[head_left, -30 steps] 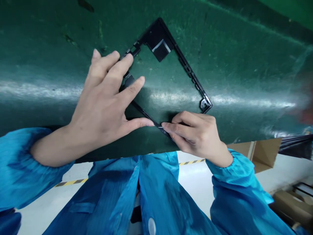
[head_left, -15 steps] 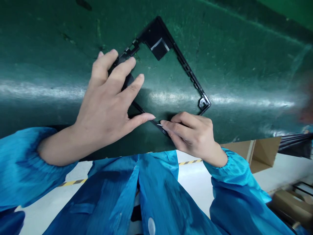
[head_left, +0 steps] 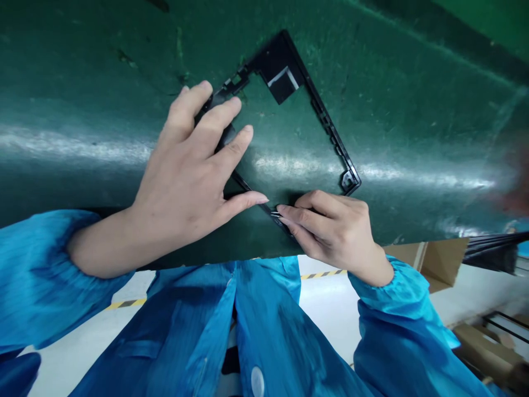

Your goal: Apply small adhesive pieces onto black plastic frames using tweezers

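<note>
A black plastic frame (head_left: 333, 129), roughly square with notched edges, lies turned cornerwise on the green work surface. A flat panel with a pale L-shaped strip fills its far corner. My left hand (head_left: 194, 160) rests on the frame's left side, fingers spread, its thumb stretched along the near-left bar. My right hand (head_left: 333, 226) is closed at the near corner, thumb and fingertips pinching a small thin shiny metal piece (head_left: 275, 214) against that bar. The fingers hide most of this piece and the frame's near corner.
The green work surface (head_left: 413, 127) ends at a near edge just in front of my blue smock (head_left: 185, 325). Below its right side stands an open cardboard box (head_left: 444, 262). A black bundle (head_left: 491, 253) lies farther right.
The view has shifted slightly, so the frame and both hands appear a little farther right. A bit more of the metal piece shows at my right fingertips. Both hands keep their hold.
</note>
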Tool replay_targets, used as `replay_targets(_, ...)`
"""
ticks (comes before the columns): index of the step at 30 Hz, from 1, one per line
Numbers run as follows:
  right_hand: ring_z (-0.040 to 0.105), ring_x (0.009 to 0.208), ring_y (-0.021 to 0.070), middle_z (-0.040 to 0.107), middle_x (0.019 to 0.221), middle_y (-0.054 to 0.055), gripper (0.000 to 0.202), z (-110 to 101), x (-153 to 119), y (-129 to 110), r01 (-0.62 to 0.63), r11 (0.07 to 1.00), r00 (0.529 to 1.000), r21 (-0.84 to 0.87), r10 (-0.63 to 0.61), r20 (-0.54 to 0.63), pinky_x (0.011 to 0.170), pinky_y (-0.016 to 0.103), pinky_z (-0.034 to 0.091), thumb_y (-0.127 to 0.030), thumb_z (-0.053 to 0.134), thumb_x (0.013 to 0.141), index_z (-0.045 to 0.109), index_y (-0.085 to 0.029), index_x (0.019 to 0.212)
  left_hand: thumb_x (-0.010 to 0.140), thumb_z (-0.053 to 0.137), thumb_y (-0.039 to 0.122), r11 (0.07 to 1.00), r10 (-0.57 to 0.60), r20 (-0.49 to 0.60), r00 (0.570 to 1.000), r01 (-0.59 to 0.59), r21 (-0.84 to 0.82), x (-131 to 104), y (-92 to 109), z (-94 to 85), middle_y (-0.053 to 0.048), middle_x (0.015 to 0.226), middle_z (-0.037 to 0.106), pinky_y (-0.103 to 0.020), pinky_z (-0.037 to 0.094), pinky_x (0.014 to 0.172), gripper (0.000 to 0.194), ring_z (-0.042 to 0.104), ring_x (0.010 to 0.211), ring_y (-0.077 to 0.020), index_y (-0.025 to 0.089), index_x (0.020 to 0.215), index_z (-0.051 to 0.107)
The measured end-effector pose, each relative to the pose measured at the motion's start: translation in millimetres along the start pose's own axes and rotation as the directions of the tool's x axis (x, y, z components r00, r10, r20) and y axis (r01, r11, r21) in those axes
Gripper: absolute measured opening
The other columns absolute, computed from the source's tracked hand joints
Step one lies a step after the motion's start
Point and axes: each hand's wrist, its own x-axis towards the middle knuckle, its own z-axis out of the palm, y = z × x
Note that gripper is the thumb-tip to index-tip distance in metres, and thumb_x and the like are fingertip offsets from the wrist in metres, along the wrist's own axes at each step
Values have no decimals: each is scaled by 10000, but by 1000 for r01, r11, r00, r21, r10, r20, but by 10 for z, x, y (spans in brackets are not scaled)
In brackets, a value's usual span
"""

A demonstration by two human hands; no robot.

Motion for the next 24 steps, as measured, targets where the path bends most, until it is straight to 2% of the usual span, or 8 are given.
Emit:
replay_targets(9, 600, 694, 106, 699, 853, 13, 136, 42, 50, -34, 24, 998, 1000, -55, -25, -18, 610, 259, 454, -185, 679, 988, 788, -177, 1069, 911, 718, 683, 995, 42, -30, 999, -39, 90, -12, -22, 52, -127, 1672, 396, -683, 234, 1345, 847, 256, 1606, -478, 240, 1578, 444)
replay_targets(13, 624, 707, 111, 710, 863, 17, 157, 98, 31, -11, 41, 997, 996, -61, -46, -79, 607, 259, 467, -152, 692, 969, 778, -158, 1101, 903, 736, 662, 998, 17, -6, 1000, -16, 67, -1, -5, 22, -132, 1666, 408, -666, 225, 1360, 841, 258, 1612, -476, 236, 1575, 463)
replay_targets(17, 631, 702, 112, 709, 862, 26, 210, 91, -2, 21, 39, 999, 988, -16, -41, -151, 589, 265, 453, -107, 713, 935, 768, -138, 1136, 900, 756, 614, 999, -3, 30, 1000, 2, 48, 11, 17, -21, -95, 1675, 401, -666, 228, 1365, 835, 257, 1618, -473, 290, 1600, 436)
replay_targets(24, 633, 726, 121, 721, 884, 28, 158, 22, -3, 25, 43, 999, 999, -26, -44, -27, 626, 278, 470, -207, 715, 973, 774, -164, 1113, 921, 737, 608, 997, 30, 23, 999, -31, 63, 5, 4, -29, -100, 1683, 384, -692, 246, 1353, 865, 262, 1614, -473, 302, 1640, 366)
